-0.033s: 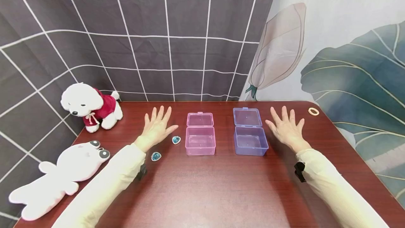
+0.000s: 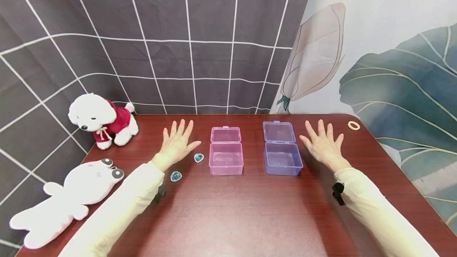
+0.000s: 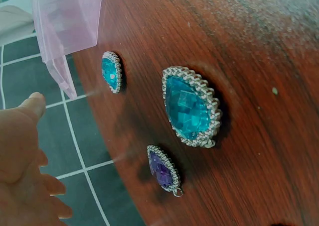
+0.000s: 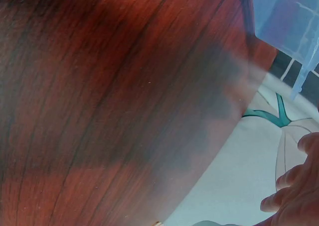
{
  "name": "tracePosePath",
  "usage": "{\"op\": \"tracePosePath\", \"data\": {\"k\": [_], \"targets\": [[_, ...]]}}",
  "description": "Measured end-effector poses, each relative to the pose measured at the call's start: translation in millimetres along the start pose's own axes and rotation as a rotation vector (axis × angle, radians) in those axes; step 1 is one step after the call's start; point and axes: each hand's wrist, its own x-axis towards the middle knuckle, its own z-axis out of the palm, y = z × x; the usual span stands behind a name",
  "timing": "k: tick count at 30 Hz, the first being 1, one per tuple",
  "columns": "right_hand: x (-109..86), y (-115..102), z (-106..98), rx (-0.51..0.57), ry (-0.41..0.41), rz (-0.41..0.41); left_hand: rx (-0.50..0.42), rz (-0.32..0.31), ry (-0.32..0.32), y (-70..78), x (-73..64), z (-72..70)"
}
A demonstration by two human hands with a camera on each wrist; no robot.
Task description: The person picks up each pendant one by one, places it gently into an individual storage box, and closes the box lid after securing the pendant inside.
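Hovering empty and wide, the left grip (image 2: 175, 146) and right grip (image 2: 324, 146) seemed poised to start, a pinch probably needed next on the blue gems (image 2: 176, 176) left of the pink box (image 2: 226, 169).

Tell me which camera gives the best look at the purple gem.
The left wrist view: the purple gem lies there unobstructed on the table, its facets and silvery rim showing. The head view doesn't show it, probably because the left hand or sleeve blocks it; the right wrist view shows none of it.
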Motion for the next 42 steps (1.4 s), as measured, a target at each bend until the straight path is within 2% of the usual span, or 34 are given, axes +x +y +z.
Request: {"op": "tracePosePath", "data": {"k": [4,7,10,13,17,21,23,29,34,42], "targets": [[0.9,0.7,1.4,0.001,-0.004,-0.001,-0.007,-0.005,0.000,-1.8,-0.3,1.4],[-0.2,0.9,1.7,0.042,0.010,-0.022,-0.033,-0.006,0.003,-4.4,-0.7,1.0],[-3.8,0.9,1.0,0.167,0.048,-0.098,-0.095,0.008,0.024,-8.4,-2.9,-2.2],[-10.0,1.5,-1.6,0.324,0.058,-0.171,-0.201,0.051,0.073,-13.7,-10.0,-8.3],[-17.0,5.0,-3.6,0.459,-0.002,-0.222,-0.387,0.080,0.078,-22.0,-26.8,-16.6],[-21.1,10.6,-0.4,0.554,-0.113,-0.292,-0.495,0.050,-0.001,-29.6,-44.6,-20.8],[-23.1,13.4,2.2,0.593,-0.164,-0.309,-0.498,0.046,-0.038,-32.5,-51.6,-20.2],[-26.7,17.9,8.6,0.595,-0.214,-0.321,-0.509,0.027,-0.117,-38.5,-66.2,-10.6],[-25.6,17.1,11.6,0.605,-0.235,-0.319,-0.516,0.018,-0.127,-41.8,-72.2,-2.7],[-23.2,16.8,17.0,0.578,-0.230,-0.322,-0.509,0.013,-0.126,-41.3,-72.6,4.6]]}}
